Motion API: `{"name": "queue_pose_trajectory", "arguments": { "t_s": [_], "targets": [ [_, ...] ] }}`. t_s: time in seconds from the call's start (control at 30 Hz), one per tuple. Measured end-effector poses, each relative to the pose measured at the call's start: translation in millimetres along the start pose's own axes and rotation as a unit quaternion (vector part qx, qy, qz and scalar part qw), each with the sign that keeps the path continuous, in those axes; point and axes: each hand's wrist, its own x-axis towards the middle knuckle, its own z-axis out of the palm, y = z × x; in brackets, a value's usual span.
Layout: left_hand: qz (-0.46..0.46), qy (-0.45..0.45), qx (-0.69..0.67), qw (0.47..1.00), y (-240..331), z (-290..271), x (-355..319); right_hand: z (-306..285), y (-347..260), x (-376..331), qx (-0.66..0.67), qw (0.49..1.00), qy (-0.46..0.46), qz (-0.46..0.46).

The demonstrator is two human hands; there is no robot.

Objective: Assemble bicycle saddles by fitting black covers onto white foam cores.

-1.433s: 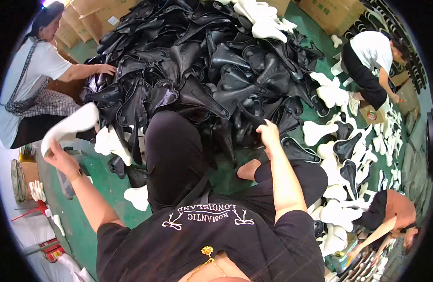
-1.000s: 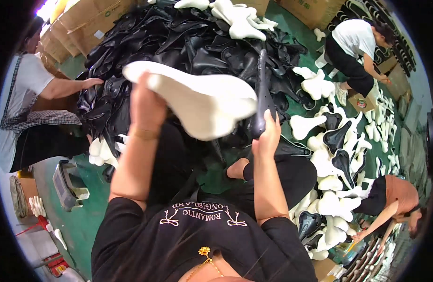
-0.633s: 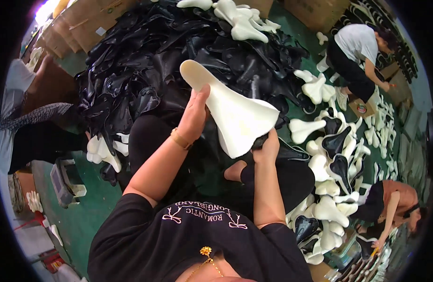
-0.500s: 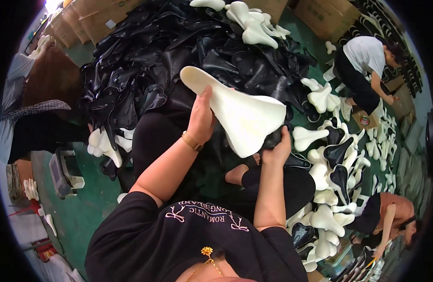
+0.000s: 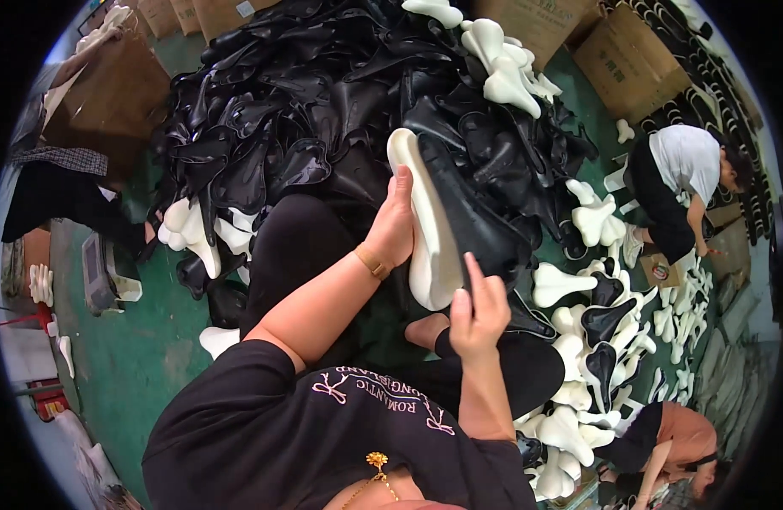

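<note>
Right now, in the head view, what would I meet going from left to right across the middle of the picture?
Grey box on the floor → left hand → white saddle pad → right hand → loose white and black saddle pieces → person in a white shirt.

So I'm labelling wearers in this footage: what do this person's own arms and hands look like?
Both forearms are bare below short black sleeves of a black T-shirt with pale lettering and small bow motifs. The left hand has a thin gold-coloured bracelet at the wrist. The right hand shows no gloves, rings or watch.
</note>
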Motion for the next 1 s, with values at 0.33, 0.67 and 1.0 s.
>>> {"name": "queue_pose_trajectory", "arguments": {
  "t_s": [0.33, 0.67, 1.0],
  "targets": [
    [-0.033, -0.066, -0.027, 0.997, -4.5, -1.0, -7.5, 19.3, -5.5, -7.4, -0.024, 1.0, -0.019, 0.002],
    [-0.055, -0.082, -0.092, 0.991, -0.8, 2.2, -8.5, 22.5, -8.5, -1.9, -0.055, 0.998, -0.016, -0.018],
    [-0.074, -0.061, 0.018, 0.995, -8.2, 14.5, -30.1, 30.3, -3.0, 3.1, -0.088, 0.995, -0.027, -0.035]
  ]
}}
